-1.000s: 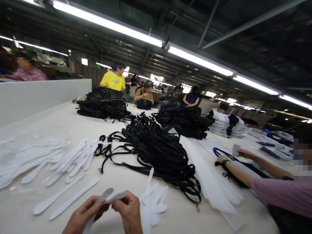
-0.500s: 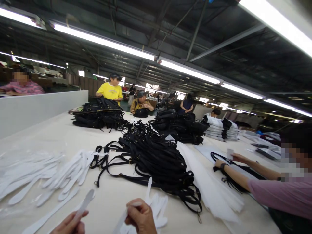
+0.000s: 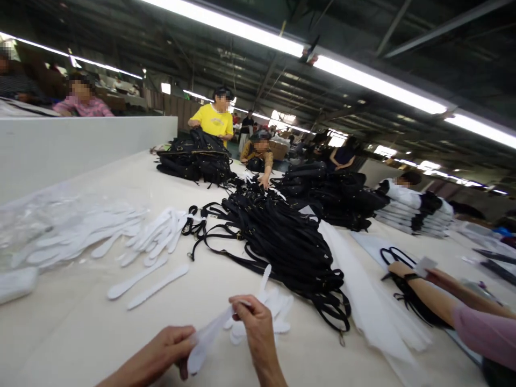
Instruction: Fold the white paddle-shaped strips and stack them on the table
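Observation:
At the bottom of the view, a thin white strip with a rounded end stretches between my two hands. My left hand pinches it near the rounded lower end. My right hand grips its upper end between thumb and fingers. Just behind my right hand lies a small pile of white strips. Two separate white strips lie flat to the left, in front of a bundle of similar strips. Black straps with metal clips are heaped beyond my hands.
Black bags are stacked at the back left, with more at the back right. White sheets lie right of the straps. A co-worker's arms work at the right. Another person's hand reaches to the far straps.
The view has shifted, so the table scene sits higher. My hands have come together on one strip. A person across the table has stretched an arm towards the straps.

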The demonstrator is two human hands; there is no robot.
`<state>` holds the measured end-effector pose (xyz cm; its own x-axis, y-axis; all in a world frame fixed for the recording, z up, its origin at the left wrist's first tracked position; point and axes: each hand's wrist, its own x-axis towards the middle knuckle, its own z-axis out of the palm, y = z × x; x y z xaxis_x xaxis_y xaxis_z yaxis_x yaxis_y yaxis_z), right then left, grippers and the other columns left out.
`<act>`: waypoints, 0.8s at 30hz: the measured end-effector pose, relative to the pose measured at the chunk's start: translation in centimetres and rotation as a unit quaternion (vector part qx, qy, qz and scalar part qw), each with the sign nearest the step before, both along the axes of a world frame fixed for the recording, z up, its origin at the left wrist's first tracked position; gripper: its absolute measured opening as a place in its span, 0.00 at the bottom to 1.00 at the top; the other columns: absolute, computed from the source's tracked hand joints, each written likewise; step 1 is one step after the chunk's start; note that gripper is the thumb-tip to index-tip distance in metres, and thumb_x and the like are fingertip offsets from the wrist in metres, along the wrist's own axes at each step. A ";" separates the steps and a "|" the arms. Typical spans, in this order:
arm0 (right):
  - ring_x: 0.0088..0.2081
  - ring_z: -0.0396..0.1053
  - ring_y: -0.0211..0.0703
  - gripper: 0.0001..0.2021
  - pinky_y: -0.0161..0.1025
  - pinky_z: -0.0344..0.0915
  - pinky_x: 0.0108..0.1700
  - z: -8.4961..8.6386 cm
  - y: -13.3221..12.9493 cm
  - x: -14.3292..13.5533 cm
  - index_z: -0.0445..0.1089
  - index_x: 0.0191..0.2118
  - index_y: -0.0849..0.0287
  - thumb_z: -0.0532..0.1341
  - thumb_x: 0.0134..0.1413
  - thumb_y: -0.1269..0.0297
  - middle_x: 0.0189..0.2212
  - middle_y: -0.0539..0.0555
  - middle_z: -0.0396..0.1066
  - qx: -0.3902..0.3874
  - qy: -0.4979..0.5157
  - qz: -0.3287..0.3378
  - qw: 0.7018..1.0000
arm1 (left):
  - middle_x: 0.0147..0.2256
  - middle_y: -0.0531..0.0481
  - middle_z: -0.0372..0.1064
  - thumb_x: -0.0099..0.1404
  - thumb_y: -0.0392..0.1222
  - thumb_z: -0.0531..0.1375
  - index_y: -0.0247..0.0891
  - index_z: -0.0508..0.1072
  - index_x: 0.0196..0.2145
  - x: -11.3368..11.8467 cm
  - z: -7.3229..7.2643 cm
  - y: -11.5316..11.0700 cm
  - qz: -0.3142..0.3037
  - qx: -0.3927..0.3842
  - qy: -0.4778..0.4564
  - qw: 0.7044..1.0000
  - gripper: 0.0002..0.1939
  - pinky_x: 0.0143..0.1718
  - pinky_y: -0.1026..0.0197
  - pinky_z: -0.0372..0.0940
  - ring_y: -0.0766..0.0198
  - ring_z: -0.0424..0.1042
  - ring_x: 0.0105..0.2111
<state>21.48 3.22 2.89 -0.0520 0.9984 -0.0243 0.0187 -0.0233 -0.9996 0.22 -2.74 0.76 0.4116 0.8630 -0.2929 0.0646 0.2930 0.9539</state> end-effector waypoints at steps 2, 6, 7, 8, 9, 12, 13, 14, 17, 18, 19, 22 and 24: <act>0.31 0.69 0.42 0.15 0.39 0.68 0.35 0.0 0.9 2.0 0.80 0.33 0.59 0.69 0.46 0.52 0.31 0.55 0.77 0.007 -0.021 -0.028 0.999 | 0.24 0.51 0.76 0.63 0.53 0.57 0.38 0.78 0.34 -1.4 0.5 0.4 -0.025 -0.002 0.002 1.000 0.16 0.33 0.63 0.64 0.61 0.73 0.28; 0.35 0.72 0.47 0.22 0.42 0.70 0.38 -0.6 2.8 6.9 0.79 0.41 0.60 0.68 0.44 0.49 0.36 0.57 0.78 -0.005 -0.075 -0.079 0.994 | 0.32 0.49 0.79 0.65 0.55 0.54 0.39 0.77 0.38 -5.9 -0.6 2.5 0.015 0.057 0.166 0.984 0.19 0.35 0.62 0.67 0.60 0.76 0.31; 0.36 0.73 0.49 0.24 0.44 0.71 0.39 -0.8 3.2 8.1 0.77 0.45 0.60 0.67 0.45 0.48 0.37 0.57 0.78 -0.012 -0.106 -0.078 0.991 | 0.35 0.50 0.79 0.66 0.55 0.53 0.41 0.77 0.39 -7.1 -1.1 3.2 0.048 0.097 0.247 0.963 0.19 0.38 0.61 0.67 0.59 0.76 0.34; 0.39 0.74 0.52 0.26 0.47 0.71 0.42 -1.0 3.5 9.1 0.76 0.49 0.59 0.66 0.46 0.49 0.40 0.58 0.78 -0.010 -0.154 -0.075 0.985 | 0.38 0.51 0.79 0.67 0.55 0.51 0.44 0.77 0.40 -8.2 -1.5 3.9 0.083 0.132 0.322 0.934 0.19 0.42 0.60 0.66 0.58 0.76 0.38; 0.43 0.74 0.55 0.27 0.51 0.70 0.46 -1.2 3.8 10.0 0.74 0.52 0.57 0.65 0.47 0.50 0.44 0.59 0.77 0.007 -0.215 -0.075 0.974 | 0.42 0.51 0.78 0.68 0.54 0.49 0.45 0.76 0.42 -9.1 -1.9 4.6 0.113 0.159 0.383 0.903 0.19 0.46 0.58 0.65 0.57 0.76 0.43; 0.59 0.65 0.60 0.26 0.57 0.59 0.61 -1.7 4.3 10.8 0.71 0.56 0.54 0.63 0.50 0.56 0.59 0.60 0.67 0.102 -0.397 -0.090 0.908 | 0.55 0.44 0.71 0.69 0.49 0.49 0.42 0.74 0.49 -10.4 -3.0 6.2 0.167 0.192 0.470 0.845 0.19 0.55 0.49 0.58 0.49 0.67 0.55; 0.61 0.62 0.60 0.26 0.57 0.57 0.63 -1.8 4.3 10.4 0.70 0.57 0.54 0.62 0.51 0.57 0.62 0.59 0.63 0.127 -0.426 -0.091 0.891 | 0.57 0.41 0.68 0.68 0.47 0.50 0.41 0.73 0.50 -10.5 -3.3 6.6 0.174 0.200 0.488 0.832 0.19 0.57 0.46 0.56 0.48 0.65 0.57; 0.62 0.61 0.58 0.25 0.56 0.56 0.64 -1.9 4.2 9.7 0.69 0.58 0.55 0.61 0.54 0.57 0.63 0.59 0.62 0.142 -0.437 -0.084 0.884 | 0.58 0.40 0.67 0.68 0.45 0.51 0.40 0.73 0.51 -10.4 -3.5 6.9 0.177 0.209 0.504 0.819 0.19 0.58 0.45 0.55 0.47 0.63 0.59; 0.61 0.64 0.53 0.21 0.52 0.59 0.64 -2.1 3.6 6.6 0.68 0.58 0.52 0.58 0.59 0.59 0.59 0.56 0.67 0.157 -0.418 -0.026 0.895 | 0.59 0.40 0.66 0.67 0.41 0.52 0.40 0.73 0.49 -9.6 -4.1 7.1 0.175 0.239 0.530 0.795 0.16 0.59 0.46 0.53 0.50 0.60 0.61; 0.60 0.65 0.52 0.20 0.52 0.60 0.64 -2.3 3.4 5.3 0.69 0.58 0.50 0.59 0.59 0.61 0.58 0.54 0.69 0.165 -0.408 0.001 0.898 | 0.59 0.41 0.67 0.67 0.39 0.52 0.40 0.73 0.48 -9.2 -4.2 7.0 0.169 0.253 0.533 0.790 0.15 0.59 0.47 0.54 0.51 0.60 0.61; 0.60 0.66 0.51 0.20 0.51 0.61 0.63 -2.5 3.2 4.0 0.69 0.57 0.48 0.59 0.59 0.63 0.58 0.53 0.69 0.177 -0.399 0.026 0.899 | 0.57 0.42 0.69 0.67 0.39 0.51 0.41 0.73 0.46 -8.8 -4.4 6.8 0.159 0.267 0.533 0.787 0.14 0.58 0.48 0.55 0.52 0.63 0.59; 0.60 0.65 0.52 0.28 0.52 0.63 0.61 -3.7 2.9 0.3 0.66 0.60 0.47 0.64 0.52 0.70 0.60 0.54 0.66 0.262 -0.397 0.094 0.875 | 0.43 0.47 0.75 0.69 0.40 0.48 0.44 0.73 0.42 -7.3 -4.9 5.9 0.102 0.298 0.517 0.796 0.14 0.49 0.52 0.62 0.56 0.73 0.44; 0.61 0.62 0.59 0.34 0.59 0.61 0.60 -5.0 3.2 -2.1 0.65 0.60 0.48 0.70 0.44 0.66 0.63 0.58 0.63 0.315 -0.415 0.126 0.844 | 0.37 0.50 0.76 0.69 0.41 0.49 0.47 0.74 0.40 -6.2 -5.3 5.4 0.059 0.312 0.495 0.809 0.13 0.42 0.55 0.65 0.58 0.74 0.36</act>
